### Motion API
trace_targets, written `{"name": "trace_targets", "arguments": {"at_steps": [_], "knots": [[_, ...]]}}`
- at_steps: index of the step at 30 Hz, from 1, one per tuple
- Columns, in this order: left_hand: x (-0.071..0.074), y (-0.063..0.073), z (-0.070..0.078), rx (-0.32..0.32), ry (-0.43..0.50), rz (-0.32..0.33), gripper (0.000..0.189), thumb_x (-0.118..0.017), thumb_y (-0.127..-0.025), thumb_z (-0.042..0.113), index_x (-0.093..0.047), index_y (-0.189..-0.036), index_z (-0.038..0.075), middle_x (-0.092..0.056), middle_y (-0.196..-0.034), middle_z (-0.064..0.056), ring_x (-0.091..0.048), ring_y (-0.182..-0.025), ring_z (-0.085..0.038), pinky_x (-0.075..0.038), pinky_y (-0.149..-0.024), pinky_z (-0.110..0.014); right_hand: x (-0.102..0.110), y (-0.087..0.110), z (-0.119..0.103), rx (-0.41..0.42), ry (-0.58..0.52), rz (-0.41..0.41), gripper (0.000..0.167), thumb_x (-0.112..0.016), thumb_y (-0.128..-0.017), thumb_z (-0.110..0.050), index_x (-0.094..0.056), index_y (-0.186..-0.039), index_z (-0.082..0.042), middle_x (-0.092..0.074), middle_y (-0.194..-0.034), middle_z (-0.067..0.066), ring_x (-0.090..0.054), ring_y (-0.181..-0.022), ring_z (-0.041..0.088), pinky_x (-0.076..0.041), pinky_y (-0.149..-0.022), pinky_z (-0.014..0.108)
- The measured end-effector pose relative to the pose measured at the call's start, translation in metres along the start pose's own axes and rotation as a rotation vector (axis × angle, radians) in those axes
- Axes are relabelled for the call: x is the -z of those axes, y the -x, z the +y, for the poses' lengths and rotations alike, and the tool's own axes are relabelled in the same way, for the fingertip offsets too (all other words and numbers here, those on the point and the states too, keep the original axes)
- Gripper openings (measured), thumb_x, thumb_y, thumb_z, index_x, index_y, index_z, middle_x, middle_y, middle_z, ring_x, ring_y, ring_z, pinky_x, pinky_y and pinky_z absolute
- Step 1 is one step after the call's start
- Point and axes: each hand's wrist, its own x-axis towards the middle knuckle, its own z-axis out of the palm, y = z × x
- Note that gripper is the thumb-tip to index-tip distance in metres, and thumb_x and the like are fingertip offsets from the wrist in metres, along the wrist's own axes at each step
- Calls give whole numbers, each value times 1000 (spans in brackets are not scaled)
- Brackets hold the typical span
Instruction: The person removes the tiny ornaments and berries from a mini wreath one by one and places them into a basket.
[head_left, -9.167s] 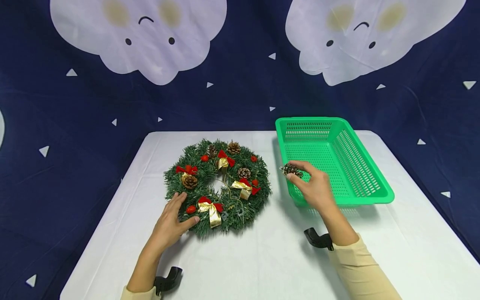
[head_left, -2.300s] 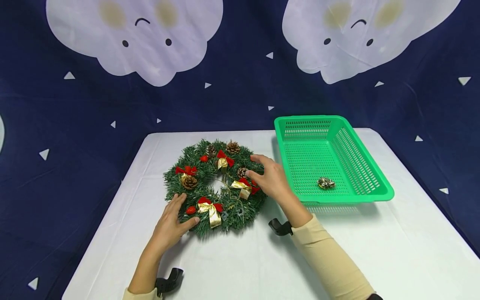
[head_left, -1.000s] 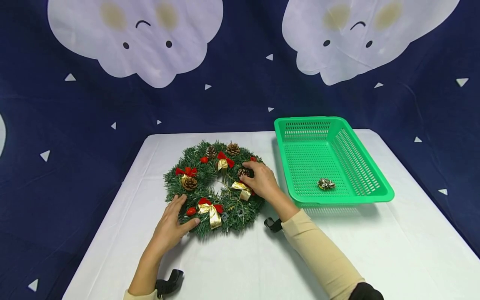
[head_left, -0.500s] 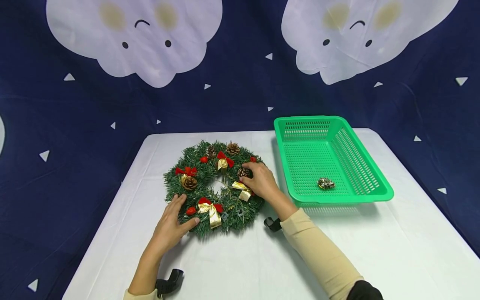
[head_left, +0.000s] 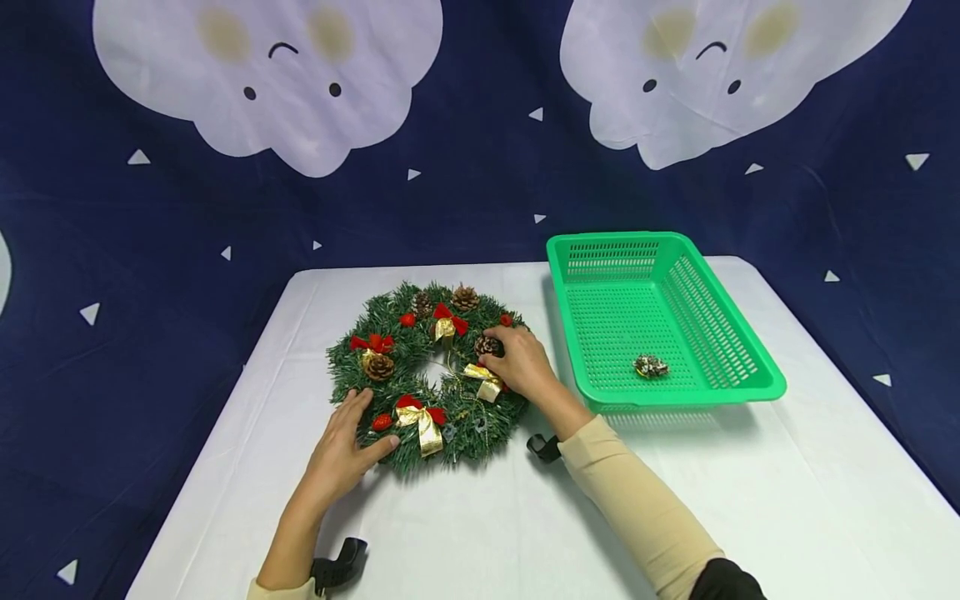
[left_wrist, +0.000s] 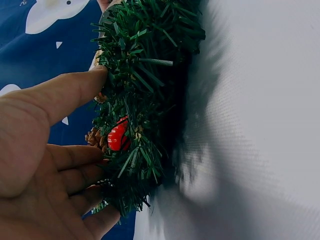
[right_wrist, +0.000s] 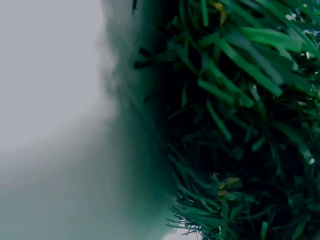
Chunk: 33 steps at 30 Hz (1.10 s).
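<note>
Christmas wreath [head_left: 408, 379], left of centre in the head view, flat on the white cloth [head_left: 465, 533]: dark-green needles, red-and-gold bows [head_left: 423, 423], small red ornaments [head_left: 382, 422]. The frosted pine cone [head_left: 486, 346] on its right side, near the frame's middle, shows pale-tipped brown scales.

Your right hand [head_left: 522, 360] reaches in from the lower right, thumb and index finger pinching that cone. Your left hand [head_left: 341, 450], left of centre, rests against the wreath's lower-left edge, fingers extended, thumb apart.

Your right fingers cover the cone's right side. The left wrist view crops your palm at its left edge (wreath seen side-on there). The right wrist view gives only dim needles and cloth; the pinch doesn't show.
</note>
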Motion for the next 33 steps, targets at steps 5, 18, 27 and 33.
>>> {"name": "trace_targets", "arguments": {"at_steps": [5,18,27,33], "knots": [[0,0,0,3,1,-1,86,-70,-84,35,-24,-150,7,-16,-158,-19,-9,-146,-40,-18,-110,-66,-1,1,0,8,-2,0,44,-72,-83,-29,-63,-123,-14,-67,-117,10,-61,-104,32,-51,-85,47],[-1,0,-1,-6,1,4,86,-70,-84,36,-24,-150,7,-16,-158,-19,-10,-146,-40,-19,-110,-65,5,4,-5,-16,-60,18,45,-71,-84,-29,-60,-126,-14,-64,-122,9,-58,-113,29,-47,-95,47],[-1,1,-1,-1,6,2,86,-70,-84,37,-24,-150,7,-16,-158,-18,-9,-146,-39,-18,-110,-66,13,8,-10,-20,-110,42,46,-71,-84,-30,-60,-126,-14,-61,-129,11,-55,-120,32,-45,-100,47],[0,1,-1,-2,10,2,86,-70,-83,37,-24,-150,7,-17,-158,-18,-9,-146,-39,-18,-111,-65,21,11,-14,-17,-139,62,47,-71,-83,-29,-60,-126,-15,-60,-130,11,-55,-120,31,-44,-100,47]]}}
